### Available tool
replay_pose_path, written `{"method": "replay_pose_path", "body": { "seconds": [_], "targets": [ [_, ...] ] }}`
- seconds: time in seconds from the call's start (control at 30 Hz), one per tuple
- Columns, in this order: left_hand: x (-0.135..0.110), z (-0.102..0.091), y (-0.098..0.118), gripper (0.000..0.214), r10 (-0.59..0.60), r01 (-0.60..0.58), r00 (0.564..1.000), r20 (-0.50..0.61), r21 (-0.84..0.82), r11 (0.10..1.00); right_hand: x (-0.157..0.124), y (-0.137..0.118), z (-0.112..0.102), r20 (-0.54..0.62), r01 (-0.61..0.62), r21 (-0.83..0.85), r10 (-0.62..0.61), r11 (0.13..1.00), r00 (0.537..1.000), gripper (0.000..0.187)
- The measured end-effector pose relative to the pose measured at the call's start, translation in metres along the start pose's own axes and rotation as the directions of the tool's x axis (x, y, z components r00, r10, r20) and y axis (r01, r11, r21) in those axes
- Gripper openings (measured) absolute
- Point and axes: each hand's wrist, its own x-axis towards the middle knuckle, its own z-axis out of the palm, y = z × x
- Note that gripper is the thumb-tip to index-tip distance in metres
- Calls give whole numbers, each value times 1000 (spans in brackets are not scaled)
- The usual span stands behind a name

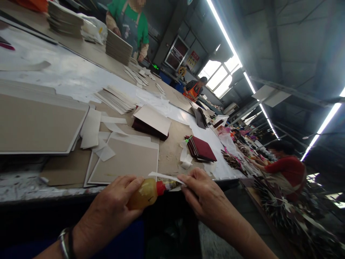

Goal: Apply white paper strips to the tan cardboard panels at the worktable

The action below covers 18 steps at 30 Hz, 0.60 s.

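Observation:
My left hand is wrapped round a small yellowish glue bottle with a red nozzle, held on its side at the table's near edge. My right hand pinches a thin white paper strip just above the nozzle tip. A bracelet sits on my left wrist. In front of both hands lies a grey board sheet with a white border flat on the table.
A large grey board lies at left, loose white strips beside it. Maroon covers and a dark stack under a board sit further out. Board stacks stand at the back. Other people work along the long table.

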Motion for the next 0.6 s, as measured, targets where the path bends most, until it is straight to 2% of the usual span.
{"method": "replay_pose_path", "body": {
  "seconds": [0.13,0.33,0.43,0.53,0.6],
  "targets": [
    [0,-3,-2,44,-63,64,998,29,-8,998,4,-1,-1,-21,69,-39,-70,997,997,34],
    [-1,-8,-3,40,-78,78,993,89,2,997,10,-5,1,1,43,12,-43,999,999,24],
    [0,-9,-3,42,-81,82,991,103,1,997,15,-5,1,25,31,121,-35,992,999,21],
    [1,-11,-3,43,-105,108,987,119,-22,994,22,1,-1,-27,-14,242,21,970,999,22],
    [1,-12,-4,40,-120,124,984,128,-20,992,27,7,-4,-119,-100,250,133,963,984,25]
  ]
}}
